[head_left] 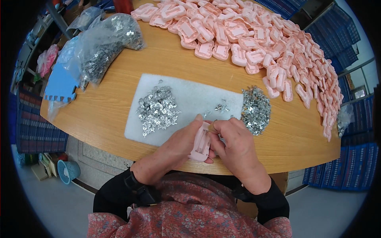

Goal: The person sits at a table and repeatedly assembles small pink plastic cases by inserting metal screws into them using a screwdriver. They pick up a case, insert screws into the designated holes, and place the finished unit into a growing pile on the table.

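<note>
Near the table edge, just before my body, my left hand (180, 144) grasps one pink plastic shell (200, 144), cupping it from below so its open side faces up. My right hand (234, 142) is pinched closed on a small piece (too tiny to tell) over the shell. Two loose heaps of silver metal clips (158, 109) lie close on the white foam pad (190, 93), so they do not slide. Far right, the pile of pink shells (254, 35) is too many to count.

single head cam, fisheye, looking steeply down over the wooden table (119, 99), close above its near edge, rim bending outward
</note>
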Tool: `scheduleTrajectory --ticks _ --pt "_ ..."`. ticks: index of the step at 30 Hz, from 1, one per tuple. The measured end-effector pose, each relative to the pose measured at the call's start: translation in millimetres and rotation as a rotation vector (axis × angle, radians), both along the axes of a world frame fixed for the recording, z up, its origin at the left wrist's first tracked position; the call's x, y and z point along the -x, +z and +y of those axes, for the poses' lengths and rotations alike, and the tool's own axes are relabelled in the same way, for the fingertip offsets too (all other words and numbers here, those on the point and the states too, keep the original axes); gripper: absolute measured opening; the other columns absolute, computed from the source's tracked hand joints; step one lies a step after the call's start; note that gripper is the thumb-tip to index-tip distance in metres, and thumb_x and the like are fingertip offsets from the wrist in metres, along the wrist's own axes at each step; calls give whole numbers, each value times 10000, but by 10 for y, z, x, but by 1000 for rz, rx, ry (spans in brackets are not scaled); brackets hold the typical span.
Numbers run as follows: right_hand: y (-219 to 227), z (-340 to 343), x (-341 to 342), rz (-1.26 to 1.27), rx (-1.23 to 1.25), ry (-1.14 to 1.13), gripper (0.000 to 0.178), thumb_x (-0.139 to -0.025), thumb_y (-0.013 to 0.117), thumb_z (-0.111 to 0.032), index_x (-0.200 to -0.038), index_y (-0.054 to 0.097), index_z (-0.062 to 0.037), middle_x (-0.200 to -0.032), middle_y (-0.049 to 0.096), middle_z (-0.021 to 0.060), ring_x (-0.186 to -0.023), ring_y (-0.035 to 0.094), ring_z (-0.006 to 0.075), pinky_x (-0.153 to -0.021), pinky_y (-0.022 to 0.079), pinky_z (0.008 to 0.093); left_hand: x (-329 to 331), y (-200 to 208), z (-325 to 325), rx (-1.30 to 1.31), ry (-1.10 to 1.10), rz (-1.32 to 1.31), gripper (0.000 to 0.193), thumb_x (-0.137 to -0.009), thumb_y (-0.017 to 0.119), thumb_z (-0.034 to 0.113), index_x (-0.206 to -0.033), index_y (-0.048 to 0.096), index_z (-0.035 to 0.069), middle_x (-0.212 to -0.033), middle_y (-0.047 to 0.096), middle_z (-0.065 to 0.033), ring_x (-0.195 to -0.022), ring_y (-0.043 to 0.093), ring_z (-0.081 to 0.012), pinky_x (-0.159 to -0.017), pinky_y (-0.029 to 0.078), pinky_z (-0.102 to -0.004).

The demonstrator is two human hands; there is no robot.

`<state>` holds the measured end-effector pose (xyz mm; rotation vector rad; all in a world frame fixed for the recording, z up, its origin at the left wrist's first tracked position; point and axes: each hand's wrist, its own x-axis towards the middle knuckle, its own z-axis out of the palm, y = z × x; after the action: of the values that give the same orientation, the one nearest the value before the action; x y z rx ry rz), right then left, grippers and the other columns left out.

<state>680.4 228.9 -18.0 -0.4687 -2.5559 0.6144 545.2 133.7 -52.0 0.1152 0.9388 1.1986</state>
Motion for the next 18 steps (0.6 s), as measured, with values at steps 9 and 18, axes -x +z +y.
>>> scheduleTrajectory --ticks 9,18 --pt "83 -29 31 -46 -167 52 282 -731 754 -2 -985 644 -61 -783 608 78 -738 587 288 -663 478 400 -1 -154 -2 -61 -34 34 592 -1063 259 523 -1277 521 38 -969 664 -150 -809 690 -265 -668 604 -446" --pt "45 29 -130 -69 295 -127 227 -898 693 -106 -1089 605 -21 -856 643 76 -746 622 197 -682 484 319 53 -57 -49 -98 2 -79 543 -1075 246 485 -1337 455 57 -932 666 -153 -730 687 -255 -669 588 -390"
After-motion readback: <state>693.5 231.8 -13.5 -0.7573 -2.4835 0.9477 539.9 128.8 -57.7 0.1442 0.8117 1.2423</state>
